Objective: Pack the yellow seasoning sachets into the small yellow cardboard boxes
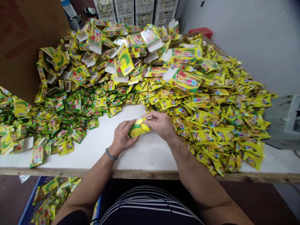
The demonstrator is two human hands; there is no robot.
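Over the white tabletop [150, 156], a small yellow and green carton [138, 129] is held between my two hands. My left hand [124, 134] wraps around its left end, thumb along the near side. At the carton's upper right end, the fingers of my right hand [160, 123] pinch at the flap; what lies inside the carton is hidden. Yellow candy sachets [211, 134] spread beside my right hand. Green sachets [75, 104] lie to the left. Beyond my hands rises a heap of printed cartons [185, 79], many with white end flaps sticking out.
A large brown cardboard box [30, 40] stands at the left among the sachets. Below the table's wooden front edge [145, 175], a blue crate [30, 200] holds more cartons. White plastic crates [124, 11] are stacked at the back, and a grey wall [246, 40] bounds the right.
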